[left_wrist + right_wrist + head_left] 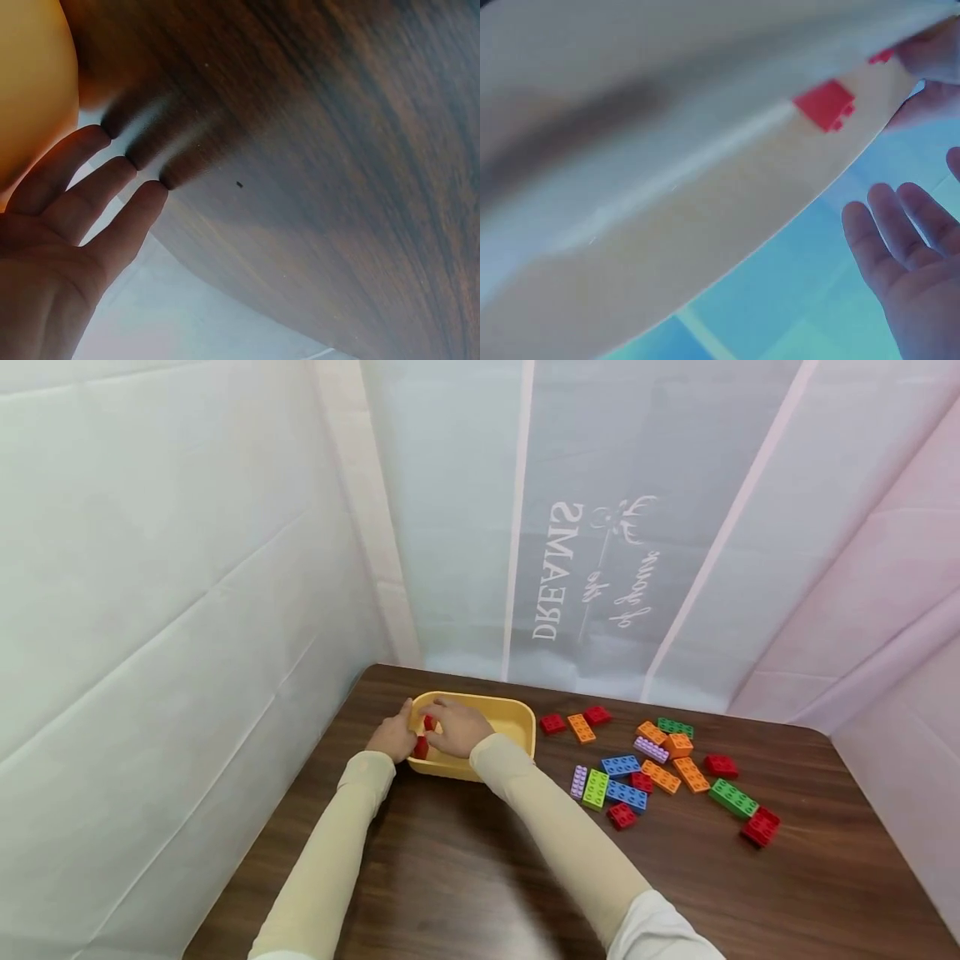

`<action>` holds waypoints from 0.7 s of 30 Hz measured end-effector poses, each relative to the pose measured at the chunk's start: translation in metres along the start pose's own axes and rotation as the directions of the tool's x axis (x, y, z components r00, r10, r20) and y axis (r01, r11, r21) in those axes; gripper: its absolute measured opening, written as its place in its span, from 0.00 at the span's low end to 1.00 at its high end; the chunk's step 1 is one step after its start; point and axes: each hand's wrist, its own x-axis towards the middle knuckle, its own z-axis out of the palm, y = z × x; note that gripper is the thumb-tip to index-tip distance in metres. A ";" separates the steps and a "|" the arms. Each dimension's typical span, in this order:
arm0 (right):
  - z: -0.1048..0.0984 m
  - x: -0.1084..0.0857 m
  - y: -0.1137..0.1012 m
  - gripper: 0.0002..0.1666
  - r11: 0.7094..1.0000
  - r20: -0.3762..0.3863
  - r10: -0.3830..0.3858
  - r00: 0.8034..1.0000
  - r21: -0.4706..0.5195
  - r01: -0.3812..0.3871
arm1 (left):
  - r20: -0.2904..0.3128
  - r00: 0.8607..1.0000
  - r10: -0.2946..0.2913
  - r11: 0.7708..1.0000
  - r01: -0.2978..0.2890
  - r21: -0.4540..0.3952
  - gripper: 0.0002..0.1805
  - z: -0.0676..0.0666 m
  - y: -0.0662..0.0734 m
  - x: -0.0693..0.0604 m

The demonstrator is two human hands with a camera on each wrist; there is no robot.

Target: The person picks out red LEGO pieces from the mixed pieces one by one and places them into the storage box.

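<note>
I had the left hand [392, 737] at the tray's [516, 722] left end, three fingers [133, 234] straight outside it, and the right hand [459, 728] over the tray. Two red bricks [422, 748] showed inside between them; I could not tell whether either grip pinched one. Loose bricks [626, 797] lay right of the tray on the surface [427, 860].
</note>
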 end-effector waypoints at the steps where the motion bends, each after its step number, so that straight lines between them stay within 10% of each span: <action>1: -0.002 -0.002 0.003 0.26 1.000 0.000 0.005 1.000 -0.003 -0.005 | 0.003 1.000 -0.003 1.000 0.003 -0.003 0.44 0.000 0.000 0.000; 21: -0.023 -0.052 0.100 0.37 0.965 0.008 0.263 0.965 0.026 -0.263 | 0.009 1.000 -0.024 1.000 0.024 -0.003 0.41 0.001 0.001 -0.001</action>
